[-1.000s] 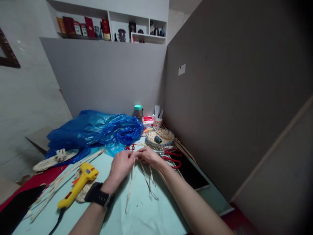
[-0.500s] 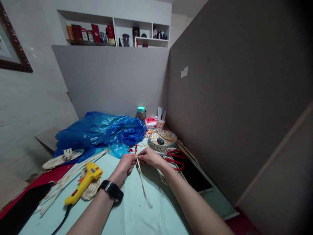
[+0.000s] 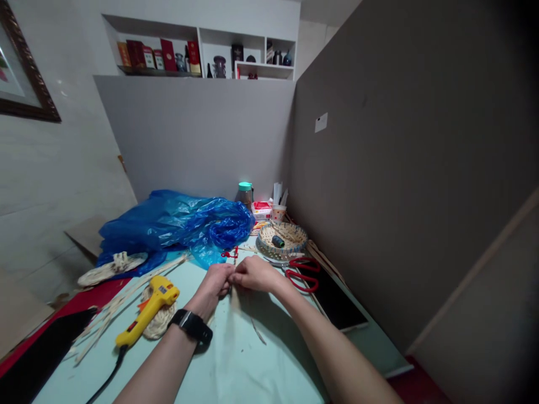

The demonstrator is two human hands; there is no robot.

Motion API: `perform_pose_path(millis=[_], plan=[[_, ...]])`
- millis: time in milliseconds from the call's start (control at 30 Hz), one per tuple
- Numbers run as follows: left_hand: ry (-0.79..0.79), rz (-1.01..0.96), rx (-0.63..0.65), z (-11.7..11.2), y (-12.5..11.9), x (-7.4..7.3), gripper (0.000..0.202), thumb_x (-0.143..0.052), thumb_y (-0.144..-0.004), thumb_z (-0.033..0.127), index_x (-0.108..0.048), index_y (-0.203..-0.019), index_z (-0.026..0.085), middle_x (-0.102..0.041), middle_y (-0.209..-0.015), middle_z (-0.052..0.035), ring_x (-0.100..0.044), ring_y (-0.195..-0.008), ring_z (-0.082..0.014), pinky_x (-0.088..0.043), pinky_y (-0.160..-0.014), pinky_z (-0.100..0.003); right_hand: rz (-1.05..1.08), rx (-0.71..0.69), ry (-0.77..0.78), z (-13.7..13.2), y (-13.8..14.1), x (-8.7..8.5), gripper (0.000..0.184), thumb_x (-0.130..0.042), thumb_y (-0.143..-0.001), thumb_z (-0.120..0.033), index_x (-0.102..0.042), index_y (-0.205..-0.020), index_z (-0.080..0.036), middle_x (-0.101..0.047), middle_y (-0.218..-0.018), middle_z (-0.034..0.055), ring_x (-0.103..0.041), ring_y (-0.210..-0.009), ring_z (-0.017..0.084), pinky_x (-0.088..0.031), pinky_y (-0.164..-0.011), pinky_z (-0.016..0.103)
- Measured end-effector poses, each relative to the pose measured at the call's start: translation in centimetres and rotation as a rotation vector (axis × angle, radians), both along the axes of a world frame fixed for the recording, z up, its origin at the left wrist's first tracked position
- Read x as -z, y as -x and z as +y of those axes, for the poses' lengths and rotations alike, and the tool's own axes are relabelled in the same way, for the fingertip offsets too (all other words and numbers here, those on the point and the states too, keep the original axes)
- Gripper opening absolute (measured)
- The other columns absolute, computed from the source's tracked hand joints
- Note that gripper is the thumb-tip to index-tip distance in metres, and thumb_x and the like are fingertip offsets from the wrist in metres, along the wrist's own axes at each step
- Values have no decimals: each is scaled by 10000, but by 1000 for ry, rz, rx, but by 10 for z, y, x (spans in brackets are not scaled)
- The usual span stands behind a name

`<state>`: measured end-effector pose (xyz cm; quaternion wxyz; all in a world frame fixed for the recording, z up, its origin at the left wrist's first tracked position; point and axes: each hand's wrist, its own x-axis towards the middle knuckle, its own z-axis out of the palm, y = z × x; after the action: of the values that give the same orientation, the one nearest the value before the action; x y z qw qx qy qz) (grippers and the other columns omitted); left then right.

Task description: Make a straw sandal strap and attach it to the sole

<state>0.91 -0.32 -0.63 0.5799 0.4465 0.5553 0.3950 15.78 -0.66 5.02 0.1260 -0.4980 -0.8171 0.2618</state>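
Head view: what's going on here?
A person works with both bare hands over a pale green table cover. The left hand and right hand meet, fingers pinched together on pale strips whose loose ends trail toward the person, partly blurred. A yellow glue gun lies to the left, unheld. To the right are red-handled scissors and a shallow woven basket holding a dark spool.

This is a craft workspace, in a room that could be home or office: grey partitions screen a worktop holding a yellow glue gun, red-handled scissors, a woven basket and pale fibre strips, while a wall shelf of boxes and vases looks domestic.
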Motion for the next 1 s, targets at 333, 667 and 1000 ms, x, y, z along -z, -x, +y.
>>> perform_pose_path(millis=[333,667,1000], plan=[[4,-37,162,7,8,-2,338,-611,-926,341,-593,-1218,172,-641,-1201,-89,-660,-979,-218,-570,-812,-424,224,106,169,19,6,30,291,-599,-964,-338,-608,-1186,-150,-648,-1147,76,-664,-947,205,-575,-800,392],[-74,285,180,-2,4,-9,343,-614,-924,344,-596,-1217,168,-640,-1207,-94,-659,-988,-222,-568,-820,-429,300,130,279,21,1,36,289,-599,-964,-335,-608,-1187,-151,-648,-1150,79,-664,-942,199,-576,-794,387],[-332,813,229,-17,-3,-43,297,-611,-924,349,-630,-1168,182,-656,-1193,-80,-660,-974,-216,-563,-826,-416,329,202,195,22,0,36,312,-624,-945,-329,-613,-1202,-154,-630,-1213,81,-652,-996,226,-568,-817,400]])
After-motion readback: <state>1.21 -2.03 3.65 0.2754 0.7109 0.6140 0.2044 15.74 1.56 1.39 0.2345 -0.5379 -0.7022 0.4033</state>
